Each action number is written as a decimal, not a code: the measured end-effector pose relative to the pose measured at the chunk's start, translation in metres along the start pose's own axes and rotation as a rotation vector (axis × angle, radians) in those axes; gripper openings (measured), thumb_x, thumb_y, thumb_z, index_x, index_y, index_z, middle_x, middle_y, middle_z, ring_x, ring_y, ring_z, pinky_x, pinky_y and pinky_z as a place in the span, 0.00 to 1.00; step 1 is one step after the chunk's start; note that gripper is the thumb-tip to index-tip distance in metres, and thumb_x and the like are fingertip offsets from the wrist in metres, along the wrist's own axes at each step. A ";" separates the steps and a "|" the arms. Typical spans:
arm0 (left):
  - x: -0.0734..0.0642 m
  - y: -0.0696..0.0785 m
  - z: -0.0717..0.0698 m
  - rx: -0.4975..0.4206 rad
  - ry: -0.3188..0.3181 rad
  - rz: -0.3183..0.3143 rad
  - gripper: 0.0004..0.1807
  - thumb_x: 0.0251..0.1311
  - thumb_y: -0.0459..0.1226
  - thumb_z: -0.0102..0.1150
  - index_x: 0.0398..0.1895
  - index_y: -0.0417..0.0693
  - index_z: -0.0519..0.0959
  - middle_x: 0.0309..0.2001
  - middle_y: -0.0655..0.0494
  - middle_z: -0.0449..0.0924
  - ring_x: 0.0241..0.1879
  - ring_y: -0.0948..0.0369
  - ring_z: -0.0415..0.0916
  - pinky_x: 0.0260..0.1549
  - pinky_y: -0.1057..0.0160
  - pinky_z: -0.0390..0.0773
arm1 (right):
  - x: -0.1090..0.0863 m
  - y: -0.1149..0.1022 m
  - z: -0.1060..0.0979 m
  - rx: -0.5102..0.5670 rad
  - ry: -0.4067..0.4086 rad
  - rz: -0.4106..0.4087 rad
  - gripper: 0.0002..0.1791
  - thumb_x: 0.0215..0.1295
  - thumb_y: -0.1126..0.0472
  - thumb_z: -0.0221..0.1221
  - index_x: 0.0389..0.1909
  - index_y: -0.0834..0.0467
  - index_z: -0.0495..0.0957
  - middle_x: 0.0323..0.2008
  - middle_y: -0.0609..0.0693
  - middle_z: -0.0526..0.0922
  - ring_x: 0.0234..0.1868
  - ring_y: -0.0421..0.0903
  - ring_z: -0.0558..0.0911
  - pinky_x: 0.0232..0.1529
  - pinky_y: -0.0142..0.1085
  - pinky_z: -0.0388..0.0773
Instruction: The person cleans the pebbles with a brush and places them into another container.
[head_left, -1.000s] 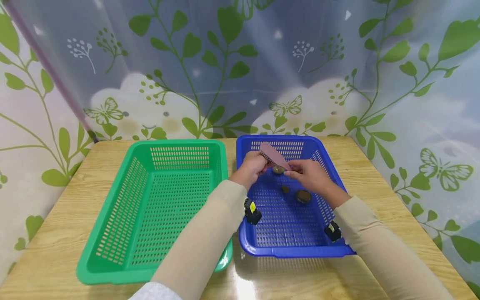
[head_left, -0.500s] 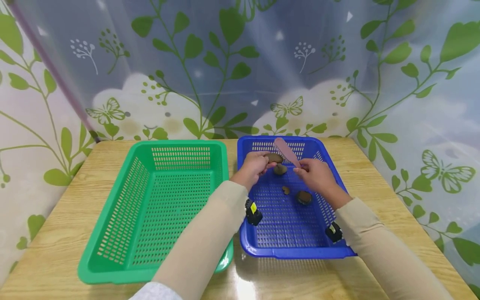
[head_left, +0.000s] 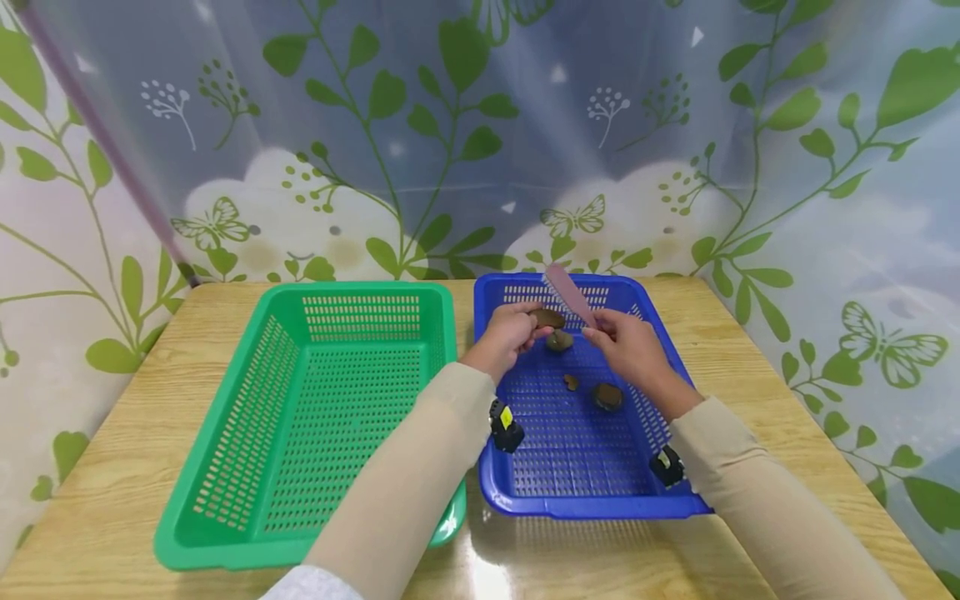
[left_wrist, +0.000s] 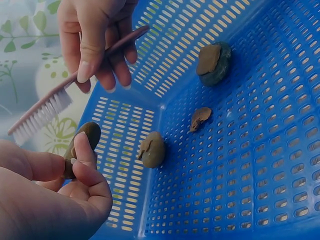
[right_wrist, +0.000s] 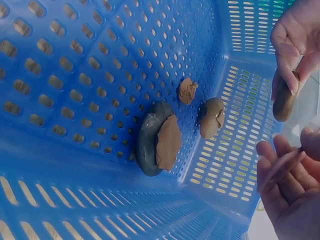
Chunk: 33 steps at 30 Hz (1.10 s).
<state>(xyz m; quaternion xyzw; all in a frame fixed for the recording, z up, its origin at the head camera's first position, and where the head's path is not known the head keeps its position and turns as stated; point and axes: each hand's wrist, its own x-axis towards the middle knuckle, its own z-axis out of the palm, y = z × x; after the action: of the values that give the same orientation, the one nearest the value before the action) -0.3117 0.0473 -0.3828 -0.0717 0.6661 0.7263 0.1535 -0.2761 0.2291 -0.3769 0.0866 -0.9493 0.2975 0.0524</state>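
My left hand [head_left: 510,331] pinches an oval brown stone [left_wrist: 91,132] between thumb and fingers above the back of the blue basket [head_left: 592,502]. In my right hand [head_left: 632,343] is a pink brush [head_left: 570,297], gripped by its handle. Its white bristles [left_wrist: 46,115] show in the left wrist view, up and to the left, apart from the stone. Below the hands, on the basket floor, lie an olive stone [left_wrist: 155,151] with a brown flake on it, a ragged brown clay-like piece [right_wrist: 187,91], and a dark stone [right_wrist: 147,141] bearing a flat brown patch.
A green basket [head_left: 213,557] stands left of the blue one on the wooden table [head_left: 97,417]. Behind them hangs a leaf-patterned curtain [head_left: 465,167]. Small black devices sit at both wrists, the left one [head_left: 506,427] carrying a yellow label.
The right hand has drawn the brush off to the right, away from the left hand, uncovering the brown stone. Since then the brush has tilted slightly upward. The left hand stays nearly in place.
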 end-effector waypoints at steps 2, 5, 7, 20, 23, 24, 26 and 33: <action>0.000 0.000 0.000 0.006 0.002 0.000 0.26 0.65 0.24 0.40 0.64 0.44 0.74 0.41 0.46 0.85 0.16 0.69 0.68 0.17 0.73 0.60 | 0.000 0.000 0.001 0.002 -0.009 -0.025 0.21 0.72 0.59 0.54 0.60 0.67 0.73 0.48 0.63 0.83 0.47 0.57 0.83 0.46 0.51 0.78; 0.000 -0.001 0.000 0.010 -0.001 0.007 0.25 0.66 0.24 0.40 0.64 0.44 0.74 0.44 0.46 0.84 0.18 0.68 0.69 0.18 0.73 0.61 | 0.000 0.000 0.002 -0.011 -0.033 -0.063 0.19 0.72 0.60 0.55 0.58 0.67 0.75 0.45 0.63 0.84 0.44 0.56 0.83 0.43 0.51 0.78; 0.000 -0.002 0.000 0.014 0.001 0.013 0.23 0.67 0.25 0.41 0.62 0.43 0.76 0.41 0.47 0.84 0.18 0.68 0.68 0.18 0.72 0.61 | 0.000 0.001 0.003 -0.026 -0.060 -0.085 0.18 0.71 0.60 0.56 0.56 0.66 0.76 0.44 0.62 0.84 0.41 0.55 0.83 0.40 0.49 0.77; 0.000 -0.003 0.000 0.037 0.054 0.060 0.22 0.66 0.24 0.43 0.61 0.38 0.74 0.29 0.53 0.78 0.17 0.66 0.62 0.18 0.72 0.63 | -0.001 0.004 0.004 -0.063 -0.164 -0.111 0.16 0.69 0.60 0.58 0.53 0.64 0.79 0.41 0.59 0.86 0.35 0.50 0.81 0.36 0.46 0.76; 0.001 -0.002 -0.001 0.040 0.041 0.047 0.22 0.68 0.26 0.42 0.64 0.41 0.73 0.34 0.50 0.81 0.20 0.66 0.67 0.19 0.72 0.62 | -0.001 0.003 0.002 -0.067 -0.158 -0.081 0.16 0.70 0.60 0.57 0.52 0.65 0.79 0.39 0.59 0.86 0.34 0.50 0.81 0.35 0.45 0.76; 0.000 -0.002 -0.001 0.037 0.035 0.042 0.23 0.69 0.26 0.42 0.64 0.42 0.73 0.36 0.49 0.82 0.21 0.67 0.69 0.19 0.72 0.62 | -0.001 0.003 0.002 -0.072 -0.149 -0.065 0.15 0.70 0.60 0.57 0.51 0.65 0.80 0.38 0.59 0.86 0.33 0.50 0.80 0.34 0.44 0.75; 0.000 -0.001 -0.001 0.026 0.023 0.034 0.23 0.69 0.26 0.40 0.65 0.44 0.73 0.41 0.48 0.83 0.22 0.68 0.71 0.19 0.72 0.62 | -0.001 0.003 0.001 -0.080 -0.133 -0.030 0.15 0.71 0.60 0.56 0.50 0.66 0.79 0.35 0.57 0.85 0.31 0.48 0.78 0.31 0.41 0.73; 0.002 -0.001 0.001 -0.006 0.019 0.008 0.21 0.69 0.28 0.45 0.62 0.46 0.75 0.31 0.53 0.83 0.21 0.68 0.71 0.20 0.73 0.61 | 0.001 0.005 -0.002 -0.102 -0.070 0.043 0.12 0.71 0.59 0.55 0.42 0.64 0.80 0.22 0.51 0.79 0.21 0.45 0.72 0.23 0.35 0.65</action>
<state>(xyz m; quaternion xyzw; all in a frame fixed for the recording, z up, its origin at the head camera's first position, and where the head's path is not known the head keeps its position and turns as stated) -0.3129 0.0487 -0.3844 -0.0765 0.6656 0.7283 0.1441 -0.2776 0.2341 -0.3779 0.0738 -0.9662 0.2466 0.0169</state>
